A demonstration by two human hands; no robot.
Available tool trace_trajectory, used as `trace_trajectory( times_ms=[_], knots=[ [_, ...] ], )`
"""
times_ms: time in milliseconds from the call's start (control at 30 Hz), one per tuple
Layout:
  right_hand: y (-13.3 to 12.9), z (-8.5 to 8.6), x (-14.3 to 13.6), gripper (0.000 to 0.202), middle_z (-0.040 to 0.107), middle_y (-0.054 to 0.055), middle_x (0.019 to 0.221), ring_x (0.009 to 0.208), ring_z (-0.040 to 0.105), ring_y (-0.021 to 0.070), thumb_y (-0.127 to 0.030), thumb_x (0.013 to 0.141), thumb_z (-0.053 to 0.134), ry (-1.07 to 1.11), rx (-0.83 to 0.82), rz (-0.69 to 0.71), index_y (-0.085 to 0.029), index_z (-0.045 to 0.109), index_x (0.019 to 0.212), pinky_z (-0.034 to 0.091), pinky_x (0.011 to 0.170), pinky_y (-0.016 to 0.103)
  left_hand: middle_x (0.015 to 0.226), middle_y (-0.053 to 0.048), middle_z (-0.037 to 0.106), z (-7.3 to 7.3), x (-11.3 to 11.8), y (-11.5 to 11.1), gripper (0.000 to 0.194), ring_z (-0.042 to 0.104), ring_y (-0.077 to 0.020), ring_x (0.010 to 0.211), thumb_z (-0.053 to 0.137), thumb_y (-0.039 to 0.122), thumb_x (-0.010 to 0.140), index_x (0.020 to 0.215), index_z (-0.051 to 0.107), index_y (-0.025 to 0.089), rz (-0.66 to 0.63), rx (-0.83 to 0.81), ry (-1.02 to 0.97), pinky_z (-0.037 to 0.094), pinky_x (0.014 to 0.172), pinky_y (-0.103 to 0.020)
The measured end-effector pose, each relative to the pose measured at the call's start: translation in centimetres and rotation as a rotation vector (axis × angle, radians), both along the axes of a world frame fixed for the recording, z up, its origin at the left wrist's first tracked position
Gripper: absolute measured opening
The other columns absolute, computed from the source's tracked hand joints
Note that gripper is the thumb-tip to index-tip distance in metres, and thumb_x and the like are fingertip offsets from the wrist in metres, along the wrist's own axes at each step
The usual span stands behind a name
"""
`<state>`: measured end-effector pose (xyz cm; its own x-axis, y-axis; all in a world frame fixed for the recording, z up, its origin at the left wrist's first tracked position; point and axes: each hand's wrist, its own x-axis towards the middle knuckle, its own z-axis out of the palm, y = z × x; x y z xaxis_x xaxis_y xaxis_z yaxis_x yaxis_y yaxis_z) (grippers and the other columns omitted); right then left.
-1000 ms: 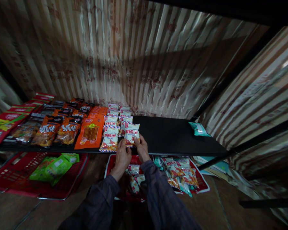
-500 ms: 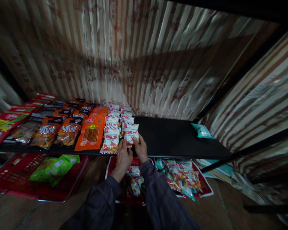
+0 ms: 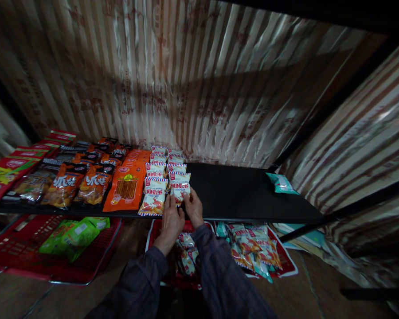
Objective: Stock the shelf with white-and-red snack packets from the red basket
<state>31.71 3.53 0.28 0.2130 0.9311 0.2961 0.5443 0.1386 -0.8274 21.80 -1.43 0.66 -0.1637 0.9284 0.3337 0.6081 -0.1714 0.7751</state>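
Note:
On the black shelf (image 3: 226, 190), small white snack bags with red print lie overlapped in two columns. Both hands are at the front bag of the right column (image 3: 180, 186). My left hand (image 3: 171, 221) has its fingers against that bag's lower left edge, beside the front bag of the left column (image 3: 153, 195). My right hand (image 3: 194, 208) grips the bag's right side, its thumb on the front face. The bag's lower edge is partly hidden by the fingers.
Orange bags (image 3: 128, 184), black-and-orange bags (image 3: 95, 184) and red bags (image 3: 3, 175) line the shelf's left. A teal bag (image 3: 281, 183) lies far right. Below stand a red basket with green bags (image 3: 103, 261), a middle basket (image 3: 153, 230) and a right basket (image 3: 291, 266) of snack bags.
The front bag of the right column has shifted slightly left, closer to the left column. My right hand has moved slightly left with it; my left hand stays beside the bag.

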Motion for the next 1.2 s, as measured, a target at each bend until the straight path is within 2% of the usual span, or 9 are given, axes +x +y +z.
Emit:
trace_trajectory(
  times_ms=[133,300,500,633,900,1067,1200],
  knots=[
    [-0.16,0.15,0.01,0.049,0.069,0.008,0.099,0.087,0.063,0.0206,-0.045,0.084,0.043,-0.069,-0.018,-0.025,-0.018,0.053,0.123,0.048,0.079,0.032,0.138,-0.021,0.04,0.61,0.31,-0.42,0.053,0.031,-0.0286,0.133,0.045,0.013,0.076,0.129,0.043,0.005,-0.002,-0.038,-0.018,0.03,0.109,-0.044],
    [-0.24,0.5,-0.05,0.048,0.069,0.009,0.099,0.085,0.063,0.0205,-0.044,0.084,0.043,-0.09,-0.047,-0.011,-0.017,0.054,0.122,0.049,0.078,0.032,0.142,-0.02,0.036,1.07,0.37,-0.57,0.052,0.029,-0.0278,0.134,0.044,0.011,0.076,0.128,0.044,0.006,-0.025,-0.009,-0.005,0.029,0.11,-0.044],
    [-0.23,0.6,-0.12,0.05,0.066,0.011,0.108,0.093,0.063,0.0217,-0.043,0.082,0.046,-0.077,-0.071,-0.038,-0.016,0.052,0.124,0.048,0.082,0.033,0.144,-0.017,0.033,0.75,0.39,-0.55,0.051,0.025,-0.0274,0.136,0.044,0.009,0.075,0.126,0.046,0.008,-0.044,0.049,0.024,0.027,0.111,-0.044],
    [-0.27,0.58,-0.09,0.048,0.068,0.009,0.105,0.09,0.063,0.0205,-0.042,0.083,0.046,-0.071,-0.077,-0.015,-0.017,0.053,0.123,0.048,0.082,0.032,0.144,-0.016,0.033,0.58,0.39,-0.52,0.052,0.024,-0.0272,0.137,0.043,0.008,0.075,0.127,0.046,0.009,-0.068,0.052,0.041,0.026,0.111,-0.045],
    [-0.48,0.66,-0.33,0.051,0.068,0.007,0.103,0.088,0.062,0.0199,-0.041,0.082,0.046,-0.083,-0.047,-0.05,-0.018,0.05,0.128,0.048,0.08,0.032,0.144,-0.018,0.032,0.66,0.1,-0.37,0.051,0.021,-0.0273,0.138,0.042,0.01,0.076,0.127,0.046,0.006,-0.08,-0.007,0.052,0.028,0.11,-0.045],
    [-0.57,0.62,-0.33,0.049,0.068,0.007,0.1,0.089,0.062,0.0215,-0.04,0.082,0.046,-0.107,-0.044,-0.035,-0.019,0.053,0.124,0.048,0.081,0.034,0.144,-0.017,0.033,0.6,0.04,-0.42,0.052,0.02,-0.0271,0.138,0.043,0.008,0.075,0.127,0.046,0.008,-0.094,0.021,0.054,0.028,0.11,-0.047],
    [-0.47,0.32,-0.26,0.052,0.066,0.009,0.107,0.096,0.061,0.0225,-0.042,0.08,0.048,-0.071,-0.022,-0.038,-0.017,0.052,0.125,0.048,0.084,0.035,0.143,-0.019,0.033,0.49,0.03,-0.46,0.051,0.022,-0.0283,0.137,0.043,0.008,0.075,0.126,0.046,0.007,-0.081,0.034,0.049,0.029,0.109,-0.048]
  ],
)
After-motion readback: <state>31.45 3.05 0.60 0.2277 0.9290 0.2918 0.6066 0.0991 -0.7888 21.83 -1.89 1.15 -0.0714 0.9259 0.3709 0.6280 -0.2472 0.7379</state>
